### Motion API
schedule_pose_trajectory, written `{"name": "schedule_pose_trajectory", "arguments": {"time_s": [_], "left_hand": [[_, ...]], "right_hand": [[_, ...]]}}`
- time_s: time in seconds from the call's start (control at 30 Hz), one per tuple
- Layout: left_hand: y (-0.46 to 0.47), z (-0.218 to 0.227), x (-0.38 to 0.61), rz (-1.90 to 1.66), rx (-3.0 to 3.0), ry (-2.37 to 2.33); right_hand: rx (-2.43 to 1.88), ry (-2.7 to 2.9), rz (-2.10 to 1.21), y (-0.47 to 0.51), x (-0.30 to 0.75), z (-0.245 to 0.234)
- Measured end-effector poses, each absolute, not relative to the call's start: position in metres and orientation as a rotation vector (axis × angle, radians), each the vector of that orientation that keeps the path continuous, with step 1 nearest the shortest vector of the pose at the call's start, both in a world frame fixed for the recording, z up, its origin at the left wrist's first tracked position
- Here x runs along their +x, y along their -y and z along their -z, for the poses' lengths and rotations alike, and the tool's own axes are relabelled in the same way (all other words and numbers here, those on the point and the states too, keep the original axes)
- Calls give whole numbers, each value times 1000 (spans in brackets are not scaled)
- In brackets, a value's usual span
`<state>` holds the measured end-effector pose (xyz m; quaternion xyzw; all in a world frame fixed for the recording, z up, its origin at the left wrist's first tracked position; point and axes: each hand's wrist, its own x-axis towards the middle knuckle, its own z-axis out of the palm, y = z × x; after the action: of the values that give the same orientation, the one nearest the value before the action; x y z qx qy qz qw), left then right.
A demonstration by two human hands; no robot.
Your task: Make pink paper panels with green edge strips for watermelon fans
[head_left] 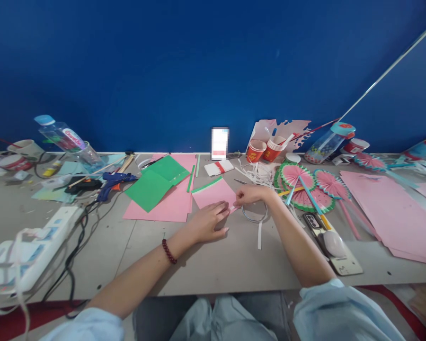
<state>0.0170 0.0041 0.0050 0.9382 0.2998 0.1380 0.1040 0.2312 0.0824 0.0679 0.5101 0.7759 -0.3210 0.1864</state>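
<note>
Pink paper sheet (209,196), w/ a green strip (206,186) along its far edge, lies on the bench (199,265) right in front of us. Our L grip (208,221) rests palm down over its near part, fingers extended & not closed on anything. Our R grip (250,193) is at the sheet's R corner, fingers curled down by a thin white strip (233,208); we can't tell if they pinch it or just press. Nr our R wrist is a thin grey ring (254,221), w/ a loose white strip (259,237) on our side of it.

To our L, green sheets (147,194) overlap pink sheets (163,214); beyond those, a blue glue gun (110,184) & a white power strip (57,248). At the back, a lit phone (219,143) stands upright nr the blue wall (163,71), w/ a white-&-red packet (219,167) in front. R of that we see tangled white strips (257,173) & red paper cups (255,151). Farther R: pleated pink-&-green fans (296,176), a back-up phone (312,220) w/ a rounded white item (333,244) on or beside it (can't tell which), then a pink paper stack (401,218).
</note>
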Motion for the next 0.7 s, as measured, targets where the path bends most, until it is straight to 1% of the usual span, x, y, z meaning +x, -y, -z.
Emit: {"name": "schedule_pose_trajectory", "arguments": {"time_s": [0.1, 0.33, 0.7], "left_hand": [[-4, -4, 17, -405, 2764, -888], [-6, -1, 16, -388, 2738, -884], [-6, 3, 15, -420, 2755, -874]], "right_hand": [[1418, -2194, 944, -82, 232, -68], [1374, -2191, 887, -85, 229, -61], [1441, -2123, 874, -83, 224, -59]]}}
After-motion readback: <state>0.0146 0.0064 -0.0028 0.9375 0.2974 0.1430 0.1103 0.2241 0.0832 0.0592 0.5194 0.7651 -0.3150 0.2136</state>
